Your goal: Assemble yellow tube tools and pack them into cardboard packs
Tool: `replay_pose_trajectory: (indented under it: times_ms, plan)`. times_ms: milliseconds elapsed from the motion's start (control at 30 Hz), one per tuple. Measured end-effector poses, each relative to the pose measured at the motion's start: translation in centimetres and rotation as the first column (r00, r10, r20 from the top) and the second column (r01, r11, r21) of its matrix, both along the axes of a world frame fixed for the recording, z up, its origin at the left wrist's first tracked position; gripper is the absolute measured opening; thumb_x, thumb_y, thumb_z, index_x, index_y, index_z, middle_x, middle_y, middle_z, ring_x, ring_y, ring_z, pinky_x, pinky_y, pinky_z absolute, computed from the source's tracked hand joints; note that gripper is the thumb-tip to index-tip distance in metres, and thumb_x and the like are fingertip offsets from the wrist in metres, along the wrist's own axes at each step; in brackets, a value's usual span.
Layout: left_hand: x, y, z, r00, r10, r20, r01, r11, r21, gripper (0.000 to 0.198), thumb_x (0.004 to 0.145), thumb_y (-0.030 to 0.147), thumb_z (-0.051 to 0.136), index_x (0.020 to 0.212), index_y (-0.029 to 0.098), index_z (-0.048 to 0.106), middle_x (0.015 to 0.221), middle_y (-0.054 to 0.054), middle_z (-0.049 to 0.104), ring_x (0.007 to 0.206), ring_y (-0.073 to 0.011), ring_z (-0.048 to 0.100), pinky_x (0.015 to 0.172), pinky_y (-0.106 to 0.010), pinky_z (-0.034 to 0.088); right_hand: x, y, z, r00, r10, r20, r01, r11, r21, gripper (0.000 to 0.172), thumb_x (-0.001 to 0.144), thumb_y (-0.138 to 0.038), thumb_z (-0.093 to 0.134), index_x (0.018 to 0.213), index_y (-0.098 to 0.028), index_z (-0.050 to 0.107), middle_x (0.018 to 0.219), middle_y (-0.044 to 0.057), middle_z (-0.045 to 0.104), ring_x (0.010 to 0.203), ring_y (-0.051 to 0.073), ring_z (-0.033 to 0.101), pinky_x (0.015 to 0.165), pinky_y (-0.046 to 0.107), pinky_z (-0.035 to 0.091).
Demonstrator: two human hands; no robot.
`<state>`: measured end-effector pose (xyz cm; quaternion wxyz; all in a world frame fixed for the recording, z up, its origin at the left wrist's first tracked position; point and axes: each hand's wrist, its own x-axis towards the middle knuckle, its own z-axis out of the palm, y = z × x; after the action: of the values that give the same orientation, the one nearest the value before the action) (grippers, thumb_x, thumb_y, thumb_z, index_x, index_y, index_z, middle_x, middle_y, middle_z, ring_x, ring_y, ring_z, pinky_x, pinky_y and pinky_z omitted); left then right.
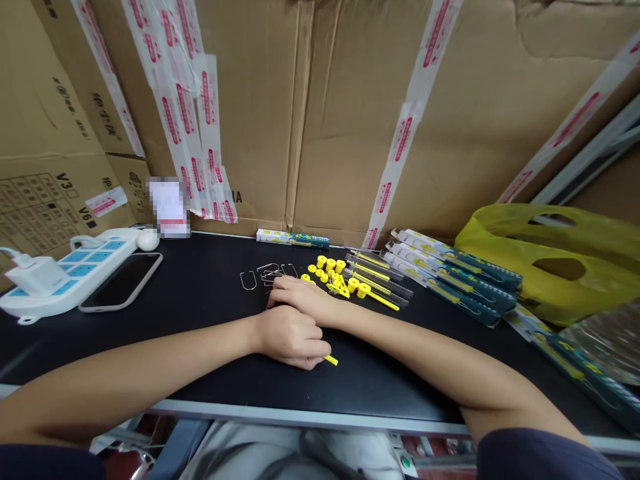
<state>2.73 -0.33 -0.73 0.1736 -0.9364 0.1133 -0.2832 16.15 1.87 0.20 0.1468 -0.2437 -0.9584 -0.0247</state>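
My left hand (291,337) rests on the black table top (200,313), fingers curled round a thin yellow stick (331,361) whose tip pokes out to the right. My right hand (295,295) reaches across behind it, fingers down on a cluster of bent metal wire loops (265,275); whether it grips one I cannot make out. Just right of that hand lie several small yellow plastic caps (327,265) and yellow-tipped tools in clear sleeves (377,277).
Teal and white packaged tools (450,277) lie fanned at the right, one more (293,239) by the cardboard wall (350,113). A yellow plastic bag (555,260) sits far right. A power strip (60,270) with a charger and a phone (123,281) lie at the left.
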Motion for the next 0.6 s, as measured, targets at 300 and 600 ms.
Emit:
replay_pose_trajectory:
  times_ms: [300, 600]
  plan:
    - [-0.4, 0.1, 0.3, 0.973, 0.23, -0.008, -0.23, 0.966, -0.115, 0.025, 0.091, 0.026, 0.043, 0.071, 0.02, 0.058, 0.061, 0.002, 0.063, 0.056, -0.0126, 0.057, 0.051, -0.028, 0.035, 5.5, -5.2, -1.3, 0.975, -0.132, -0.177, 0.122, 0.99, -0.068, 0.013, 0.088, -0.026, 0.058, 0.079, -0.017, 0.053, 0.078, 0.004, 0.053, 0.074, 0.017, 0.048, 0.066, 0.027, 0.041]
    - [-0.4, 0.5, 0.5, 0.887, 0.37, -0.276, -0.446, 0.842, -0.303, 0.023, 0.092, 0.04, 0.049, 0.088, 0.019, 0.059, 0.081, -0.001, 0.065, 0.075, -0.0159, 0.061, 0.062, -0.026, 0.04, 7.5, -8.3, -0.7, 0.952, -0.264, -0.156, 0.243, 0.96, -0.14, 0.014, 0.088, -0.02, 0.054, 0.101, -0.018, 0.057, 0.1, 0.008, 0.057, 0.094, 0.019, 0.054, 0.082, 0.031, 0.048]
